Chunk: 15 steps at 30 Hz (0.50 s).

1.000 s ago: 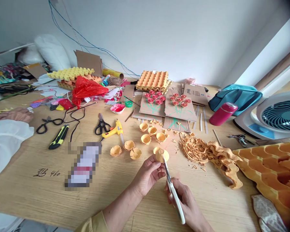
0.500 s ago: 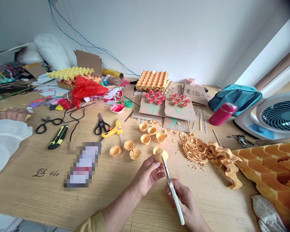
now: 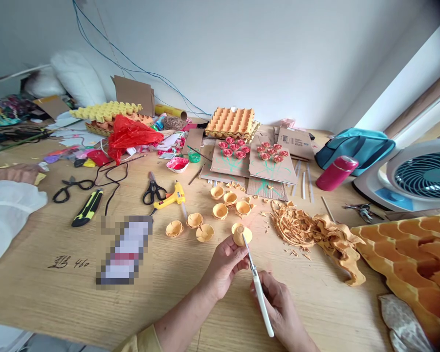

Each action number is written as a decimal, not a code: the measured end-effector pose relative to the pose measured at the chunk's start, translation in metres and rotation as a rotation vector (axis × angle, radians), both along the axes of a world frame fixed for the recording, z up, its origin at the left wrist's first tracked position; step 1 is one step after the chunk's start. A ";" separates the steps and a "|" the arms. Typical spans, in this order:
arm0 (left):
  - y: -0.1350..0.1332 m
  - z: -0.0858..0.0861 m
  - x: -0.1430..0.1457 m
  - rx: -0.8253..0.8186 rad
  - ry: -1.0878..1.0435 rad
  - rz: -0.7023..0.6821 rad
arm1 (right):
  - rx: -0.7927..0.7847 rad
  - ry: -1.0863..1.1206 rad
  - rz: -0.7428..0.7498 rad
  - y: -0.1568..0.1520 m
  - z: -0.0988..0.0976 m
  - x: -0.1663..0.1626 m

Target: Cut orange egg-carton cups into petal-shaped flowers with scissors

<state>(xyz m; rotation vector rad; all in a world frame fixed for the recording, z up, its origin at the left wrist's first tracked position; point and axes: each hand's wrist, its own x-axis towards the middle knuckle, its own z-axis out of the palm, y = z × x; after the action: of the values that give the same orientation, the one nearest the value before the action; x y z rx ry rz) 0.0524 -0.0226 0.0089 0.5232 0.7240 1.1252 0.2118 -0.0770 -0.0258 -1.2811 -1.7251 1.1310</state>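
Between the thumb and fingers of my left hand (image 3: 220,269) is a yellow egg-carton cup (image 3: 238,237), its rounded base turned up toward me. My right hand (image 3: 280,300) is closed on white-handled scissors (image 3: 262,303), whose blades reach the side of the cup. Just beyond my hands stand several cut egg-carton cups (image 3: 220,211), some slit into petals. Curled carton offcuts (image 3: 295,226) lie in a heap to the right.
A yellow glue gun (image 3: 172,196), black scissors (image 3: 153,190) and a utility knife (image 3: 88,209) lie to the left. Red flowers on cardboard (image 3: 271,171) are farther back. At right are an egg tray (image 3: 407,244), a pink bottle (image 3: 336,173) and a fan (image 3: 425,171). Another person's hand (image 3: 16,173) rests far left.
The scissors and cup have shifted slightly left, and the cup has turned a little in my left hand. The blades now lie farther over the cup's side.
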 end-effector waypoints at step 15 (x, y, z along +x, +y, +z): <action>-0.002 0.004 0.003 0.053 0.104 0.063 | 0.068 -0.065 0.019 0.001 0.006 0.000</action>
<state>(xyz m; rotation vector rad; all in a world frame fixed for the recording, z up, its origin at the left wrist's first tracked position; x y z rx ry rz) 0.0553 -0.0244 0.0132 0.6113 0.8067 1.1849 0.2119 -0.0764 -0.0198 -1.2745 -1.8114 1.0427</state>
